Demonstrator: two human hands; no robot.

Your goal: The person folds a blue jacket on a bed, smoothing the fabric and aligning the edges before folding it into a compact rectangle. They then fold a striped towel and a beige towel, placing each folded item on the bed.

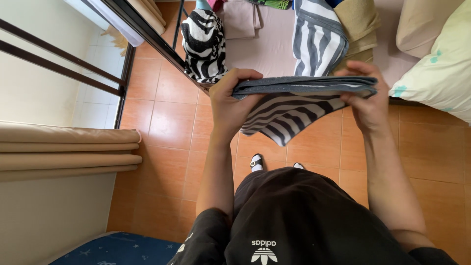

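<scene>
I see both hands, left hand (230,105) and right hand (365,105), fingers clenched on a folded zebra-striped towel (294,105) mid-frame, above the bed (274,49).

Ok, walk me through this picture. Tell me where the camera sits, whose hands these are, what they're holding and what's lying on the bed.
There is just one view, from a camera worn on a person's head, looking down past their black shirt to their own two bare hands. No machine is involved. The left hand and the right hand each grip one end of a folded grey and black striped cloth, held flat in the air above an orange tiled floor. Ahead is a bed with a pinkish sheet. On it lie a zebra-patterned cloth, a grey and white striped cloth, some tan folded fabric and pillows. Beige curtains hang at the left.
</scene>
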